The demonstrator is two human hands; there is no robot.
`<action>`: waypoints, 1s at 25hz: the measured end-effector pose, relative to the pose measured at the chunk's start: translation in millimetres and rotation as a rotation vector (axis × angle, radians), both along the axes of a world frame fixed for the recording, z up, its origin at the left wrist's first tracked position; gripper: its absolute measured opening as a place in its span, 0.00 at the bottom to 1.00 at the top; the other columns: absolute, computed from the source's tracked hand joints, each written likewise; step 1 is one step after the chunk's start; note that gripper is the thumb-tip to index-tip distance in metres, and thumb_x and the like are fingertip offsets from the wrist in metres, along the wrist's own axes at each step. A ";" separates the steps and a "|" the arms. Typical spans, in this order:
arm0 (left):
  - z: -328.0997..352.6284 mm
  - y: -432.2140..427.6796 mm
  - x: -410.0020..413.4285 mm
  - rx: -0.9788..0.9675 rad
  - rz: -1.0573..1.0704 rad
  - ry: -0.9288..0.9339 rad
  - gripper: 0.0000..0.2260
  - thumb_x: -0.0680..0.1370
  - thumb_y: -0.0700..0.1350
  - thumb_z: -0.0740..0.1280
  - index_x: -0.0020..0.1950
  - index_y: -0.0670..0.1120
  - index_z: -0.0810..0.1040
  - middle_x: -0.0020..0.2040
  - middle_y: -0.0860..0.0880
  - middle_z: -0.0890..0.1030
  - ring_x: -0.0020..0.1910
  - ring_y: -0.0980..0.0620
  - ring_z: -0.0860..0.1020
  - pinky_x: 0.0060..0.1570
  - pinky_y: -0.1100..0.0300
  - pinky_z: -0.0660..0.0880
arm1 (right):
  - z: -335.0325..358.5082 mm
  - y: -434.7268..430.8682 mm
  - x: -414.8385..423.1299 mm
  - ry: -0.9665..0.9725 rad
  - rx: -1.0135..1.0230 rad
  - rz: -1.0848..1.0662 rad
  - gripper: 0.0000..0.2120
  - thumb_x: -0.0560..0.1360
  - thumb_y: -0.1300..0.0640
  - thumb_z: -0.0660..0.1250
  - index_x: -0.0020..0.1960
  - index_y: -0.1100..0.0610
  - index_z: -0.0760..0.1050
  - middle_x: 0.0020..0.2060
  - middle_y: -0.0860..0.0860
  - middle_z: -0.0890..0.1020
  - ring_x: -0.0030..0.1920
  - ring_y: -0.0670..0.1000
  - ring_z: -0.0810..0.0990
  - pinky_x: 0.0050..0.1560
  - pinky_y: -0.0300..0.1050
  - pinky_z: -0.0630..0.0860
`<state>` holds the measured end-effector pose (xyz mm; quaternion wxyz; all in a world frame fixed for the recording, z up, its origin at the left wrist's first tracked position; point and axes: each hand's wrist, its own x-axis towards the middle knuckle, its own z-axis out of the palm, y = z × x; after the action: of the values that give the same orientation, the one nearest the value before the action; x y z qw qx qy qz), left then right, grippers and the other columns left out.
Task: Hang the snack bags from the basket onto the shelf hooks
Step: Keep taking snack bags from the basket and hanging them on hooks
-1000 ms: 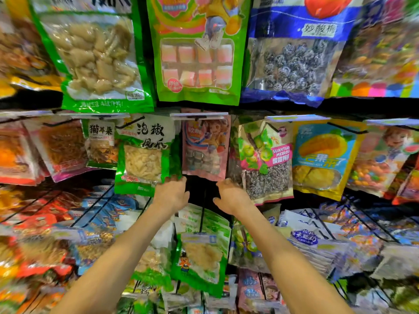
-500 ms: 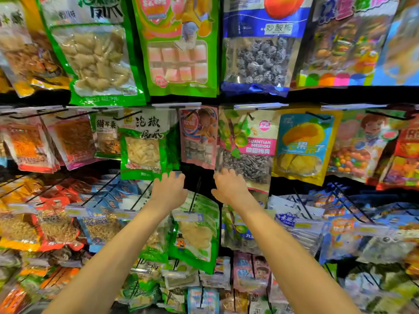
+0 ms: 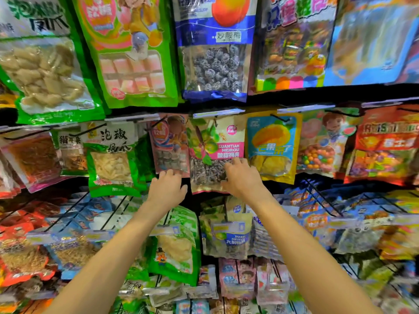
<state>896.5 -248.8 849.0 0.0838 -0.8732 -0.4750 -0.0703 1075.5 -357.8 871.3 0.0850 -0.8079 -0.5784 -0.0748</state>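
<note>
A pink snack bag (image 3: 169,143) hangs from a shelf hook (image 3: 158,122) in the middle row. My left hand (image 3: 166,190) reaches up to it, and the fingertips touch its bottom edge while the thumb stands apart. Just to its right hangs a plum snack bag (image 3: 215,143) with a pink label. My right hand (image 3: 243,177) lies on the lower front of that bag, fingers spread over its clear window. Neither hand carries a loose bag. The basket is out of view.
Hanging bags pack the rack: green chicken-feet bags (image 3: 111,159), a mango bag (image 3: 271,146), a candy bag (image 3: 322,143), and larger bags in the row above. Black wire hooks with price tags (image 3: 165,230) jut out below my forearms.
Both hands have risen a little. The right hand has moved from the gap between the bags onto the plum bag. The left fingertips now reach the pink bag's bottom edge.
</note>
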 end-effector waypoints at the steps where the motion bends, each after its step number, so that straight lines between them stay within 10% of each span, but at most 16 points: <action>1: 3.1 3.2 6.4 0.001 0.004 -0.011 0.18 0.82 0.54 0.58 0.58 0.41 0.76 0.64 0.42 0.73 0.64 0.41 0.70 0.59 0.46 0.72 | 4.7 1.6 6.7 0.002 0.001 -0.027 0.23 0.78 0.47 0.65 0.68 0.57 0.68 0.66 0.57 0.69 0.69 0.60 0.65 0.62 0.58 0.70; 12: 47.8 74.7 64.0 -0.267 -0.025 -0.680 0.29 0.82 0.57 0.59 0.72 0.36 0.64 0.67 0.37 0.73 0.66 0.39 0.72 0.56 0.51 0.70 | 26.0 43.2 72.0 0.340 0.274 -0.193 0.25 0.79 0.41 0.61 0.65 0.60 0.65 0.61 0.59 0.73 0.62 0.61 0.73 0.55 0.55 0.74; 19: 55.5 103.4 97.8 -0.479 -0.085 -1.179 0.15 0.78 0.47 0.65 0.35 0.45 0.65 0.27 0.50 0.62 0.26 0.51 0.59 0.28 0.58 0.54 | 34.2 89.4 82.7 0.724 0.562 -0.111 0.33 0.70 0.29 0.62 0.52 0.60 0.76 0.45 0.55 0.81 0.47 0.55 0.80 0.43 0.48 0.73; 22: 58.8 98.3 109.7 -0.457 -0.172 -1.338 0.03 0.80 0.45 0.66 0.47 0.47 0.77 0.36 0.51 0.75 0.35 0.53 0.71 0.36 0.60 0.64 | 38.8 102.6 81.0 0.830 0.645 -0.112 0.25 0.72 0.36 0.67 0.34 0.58 0.73 0.28 0.50 0.74 0.27 0.45 0.69 0.32 0.44 0.65; 25: 56.7 100.1 118.2 -0.426 -0.119 -1.407 0.11 0.80 0.41 0.66 0.60 0.39 0.77 0.53 0.45 0.80 0.49 0.49 0.75 0.46 0.62 0.66 | 39.8 108.3 79.6 0.952 0.697 -0.125 0.22 0.74 0.43 0.69 0.35 0.63 0.77 0.31 0.55 0.81 0.31 0.48 0.77 0.36 0.48 0.69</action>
<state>1014.8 -148.7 905.7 -0.4163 -0.6431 -0.3717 -0.5244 1155.0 -249.6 911.1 0.5909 -0.7095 -0.3692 0.1057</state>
